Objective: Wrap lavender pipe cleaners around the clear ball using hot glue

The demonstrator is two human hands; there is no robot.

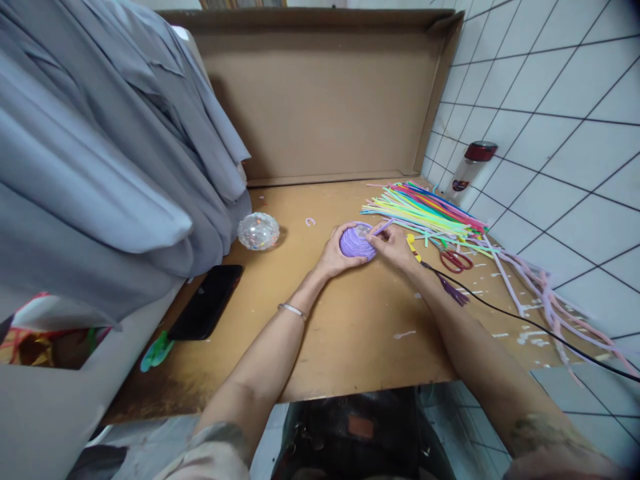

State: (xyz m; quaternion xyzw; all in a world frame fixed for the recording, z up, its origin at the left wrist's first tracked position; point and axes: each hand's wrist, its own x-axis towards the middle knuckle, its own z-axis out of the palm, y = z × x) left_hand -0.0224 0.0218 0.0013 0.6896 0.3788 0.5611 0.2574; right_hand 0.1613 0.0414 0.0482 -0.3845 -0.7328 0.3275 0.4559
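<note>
A purple dome (354,243) wound from pipe cleaner rests on the wooden table (350,333). My left hand (334,257) cups the dome's left side. On its right, my right hand (395,247) pinches the loose purple pipe cleaner end (383,228) against the dome. A silver bracelet (293,309) sits on my left wrist.
A pile of coloured pipe cleaners (430,213) lies to the right, with red scissors (455,261) and a black cable (525,320). A clear glitter ball (258,231) and black phone (206,301) lie left. Grey cloth (100,167) hangs at left. A cardboard sheet (325,100) and bottle (470,170) stand behind.
</note>
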